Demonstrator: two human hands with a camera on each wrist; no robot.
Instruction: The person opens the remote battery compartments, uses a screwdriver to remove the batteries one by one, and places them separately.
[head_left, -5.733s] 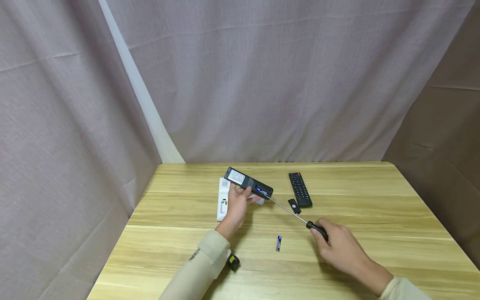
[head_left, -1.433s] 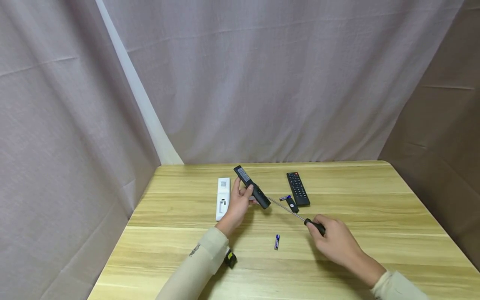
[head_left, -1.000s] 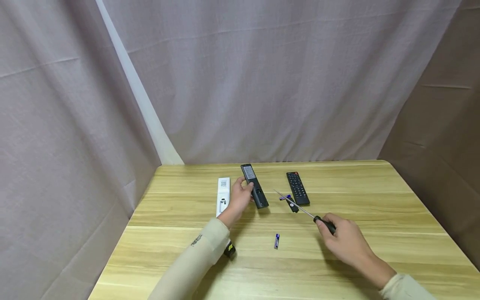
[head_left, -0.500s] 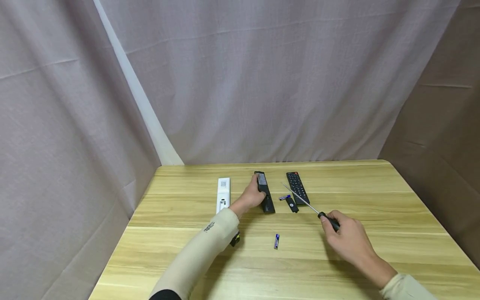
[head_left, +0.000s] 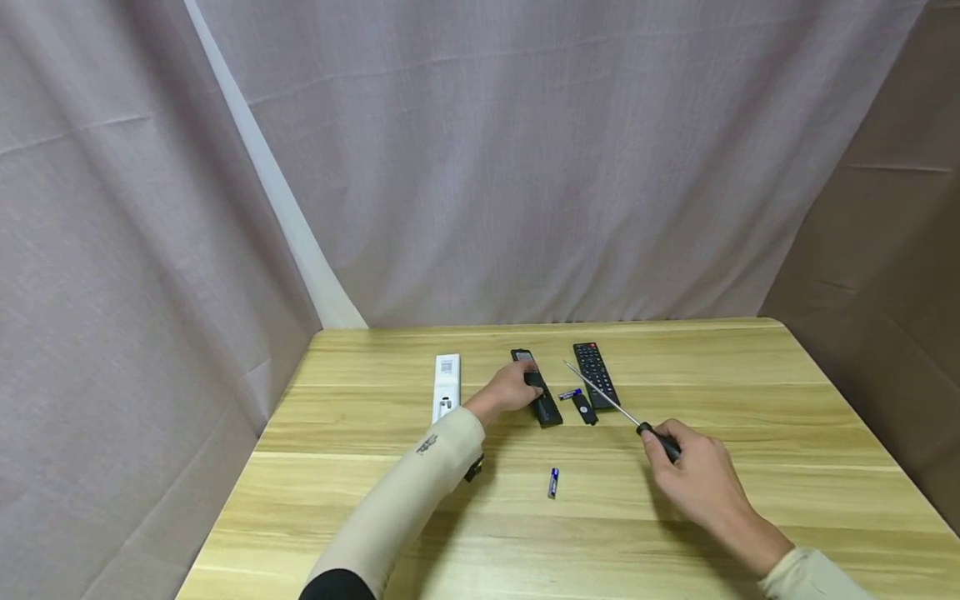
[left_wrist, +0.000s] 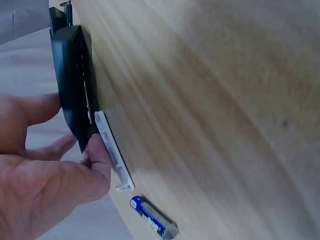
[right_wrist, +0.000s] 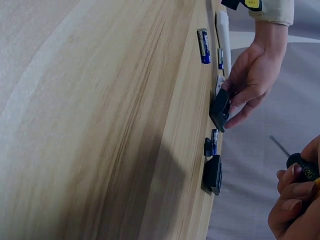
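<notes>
Left hand (head_left: 508, 388) gripping dark remote (head_left: 547, 408), right hand (head_left: 696, 472) holding screwdriver (head_left: 660, 443)

On the far half of the desk (head_left: 360, 508), the left hand is gripping the dark remote between the white remote (head_left: 447, 380) at left and the keypad remote (head_left: 597, 375) at right. The right hand is clasping the screwdriver; a battery (head_left: 553, 483) is lying nearer.

Cream sleeves (head_left: 405, 497), the left with dark print (head_left: 427, 444) and black patch (head_left: 337, 586)

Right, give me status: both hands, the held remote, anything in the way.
Left hand gripping black remote, back side up. Right hand holding screwdriver. One battery and black cover lie between that remote and second remote, possibly in the way.
</notes>
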